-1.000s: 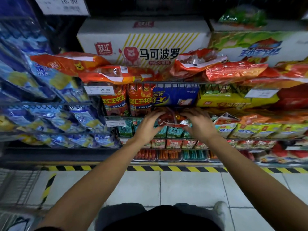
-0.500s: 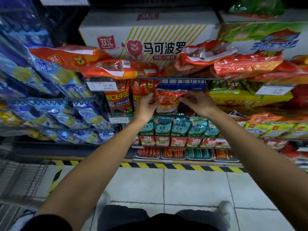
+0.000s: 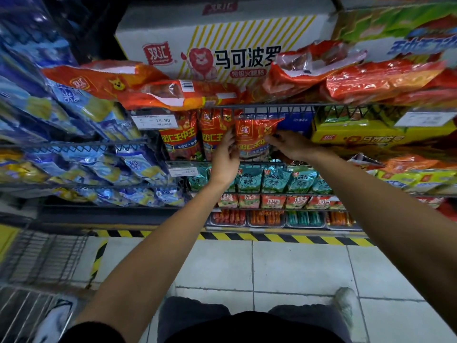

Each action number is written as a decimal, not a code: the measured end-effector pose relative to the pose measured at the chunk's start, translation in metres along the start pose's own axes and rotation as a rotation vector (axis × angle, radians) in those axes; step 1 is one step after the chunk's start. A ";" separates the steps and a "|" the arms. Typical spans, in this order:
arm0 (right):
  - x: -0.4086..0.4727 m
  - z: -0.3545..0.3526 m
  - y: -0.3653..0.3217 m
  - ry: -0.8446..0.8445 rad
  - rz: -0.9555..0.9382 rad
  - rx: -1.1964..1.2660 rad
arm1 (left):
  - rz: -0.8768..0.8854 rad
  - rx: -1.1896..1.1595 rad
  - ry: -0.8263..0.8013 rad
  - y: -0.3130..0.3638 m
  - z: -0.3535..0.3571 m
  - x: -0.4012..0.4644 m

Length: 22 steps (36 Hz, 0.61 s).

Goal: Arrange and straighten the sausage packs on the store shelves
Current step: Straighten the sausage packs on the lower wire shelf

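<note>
While standing upright beside two matching packs, the red sausage pack (image 3: 254,137) is being grasped by the left grip (image 3: 225,157) and right grip (image 3: 290,146).

Shelf slot nearly filled; open room only to the right of the held pack.

The red sausage pack (image 3: 254,137) is hemmed by the wire shelf edge (image 3: 272,106) above, two upright red packs (image 3: 195,137) on the left and the green packs (image 3: 272,179) below; a blue box (image 3: 295,122) and a yellow box (image 3: 371,134) are seen rightward.
</note>
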State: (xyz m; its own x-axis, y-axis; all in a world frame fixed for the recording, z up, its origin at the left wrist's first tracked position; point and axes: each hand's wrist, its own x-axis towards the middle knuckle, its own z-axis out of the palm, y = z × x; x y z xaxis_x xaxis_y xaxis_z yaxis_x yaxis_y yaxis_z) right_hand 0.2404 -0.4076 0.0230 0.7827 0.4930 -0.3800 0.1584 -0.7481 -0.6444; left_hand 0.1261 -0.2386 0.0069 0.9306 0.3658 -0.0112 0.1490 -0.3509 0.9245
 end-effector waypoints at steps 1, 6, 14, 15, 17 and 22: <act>0.002 0.001 0.001 0.002 0.000 -0.001 | -0.009 -0.011 0.033 -0.003 0.002 -0.003; 0.002 -0.001 -0.006 0.021 -0.021 -0.019 | -0.018 0.099 -0.031 -0.015 0.004 -0.012; 0.009 0.007 -0.002 0.046 0.014 0.002 | -0.133 -0.016 -0.130 -0.008 0.003 -0.002; 0.012 0.006 0.000 0.061 0.013 0.002 | -0.159 -0.044 -0.120 -0.007 0.003 0.001; 0.013 0.002 0.000 0.093 0.019 -0.021 | -0.168 -0.074 -0.109 -0.001 0.002 0.006; 0.011 -0.002 -0.003 0.161 -0.021 -0.077 | -0.134 -0.031 -0.112 0.004 0.001 0.009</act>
State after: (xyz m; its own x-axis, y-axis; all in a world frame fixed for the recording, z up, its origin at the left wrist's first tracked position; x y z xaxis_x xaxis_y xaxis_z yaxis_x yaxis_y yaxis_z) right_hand 0.2497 -0.4009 0.0229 0.8638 0.4364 -0.2518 0.2167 -0.7729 -0.5964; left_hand 0.1351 -0.2381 0.0104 0.9350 0.3083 -0.1755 0.2650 -0.2780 0.9233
